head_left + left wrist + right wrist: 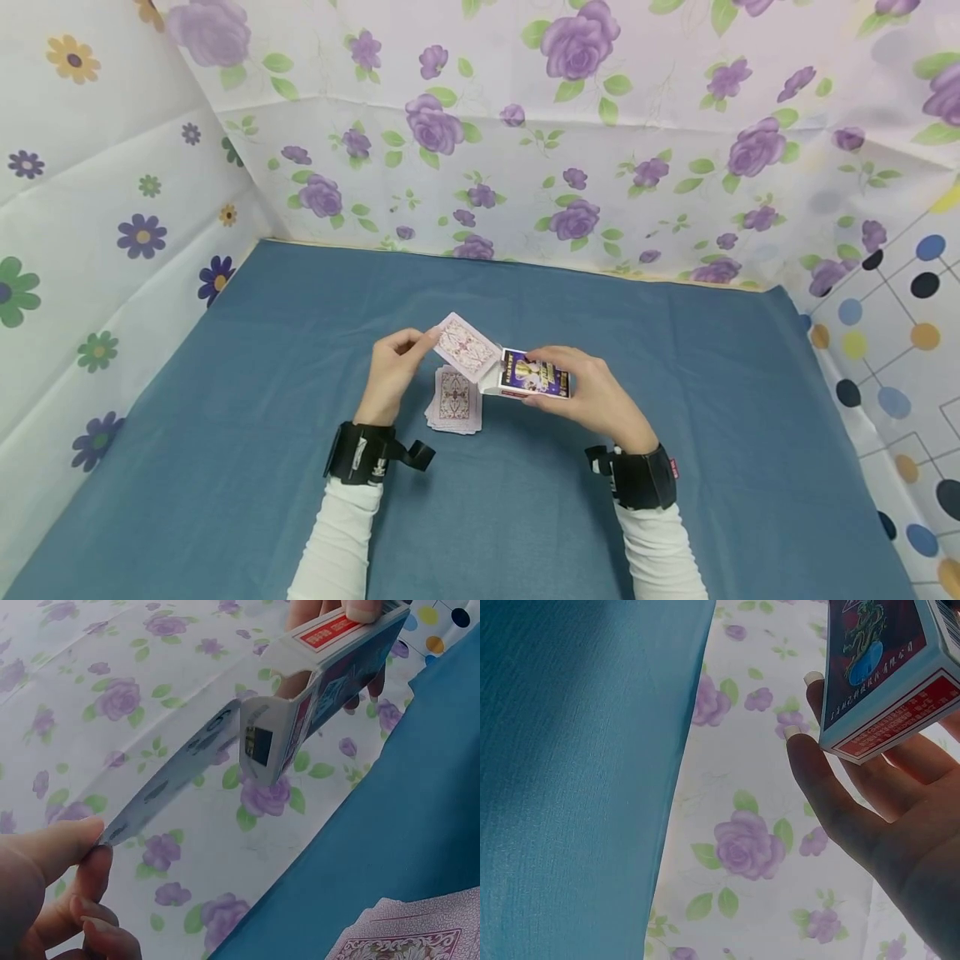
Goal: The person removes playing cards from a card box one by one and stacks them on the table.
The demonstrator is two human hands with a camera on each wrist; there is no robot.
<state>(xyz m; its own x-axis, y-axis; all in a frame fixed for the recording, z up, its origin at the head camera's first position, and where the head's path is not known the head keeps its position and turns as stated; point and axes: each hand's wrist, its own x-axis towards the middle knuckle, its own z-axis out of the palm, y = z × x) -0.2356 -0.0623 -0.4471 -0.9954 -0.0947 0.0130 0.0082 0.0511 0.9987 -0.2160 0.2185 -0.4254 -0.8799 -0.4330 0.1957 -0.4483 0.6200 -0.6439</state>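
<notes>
My left hand (395, 367) pinches a playing card (467, 346) by one corner between thumb and forefinger. The card's patterned back faces up in the head view, and its far end meets the open end of a card box (534, 374). In the left wrist view the box (341, 682) shows its flap hanging out and a hollow mouth. My right hand (588, 392) grips the box from its right side, thumb and fingers on opposite faces. Below the held card, a loose stack of cards (454, 402) lies back-up on the blue cloth, its edges uneven.
A blue cloth (525, 517) covers the table. Behind it hangs a white sheet with purple flowers (480, 150); a flowered sheet (97, 250) stands at the left and a dotted one (892, 392) at the right. Both wrists wear black straps (643, 477).
</notes>
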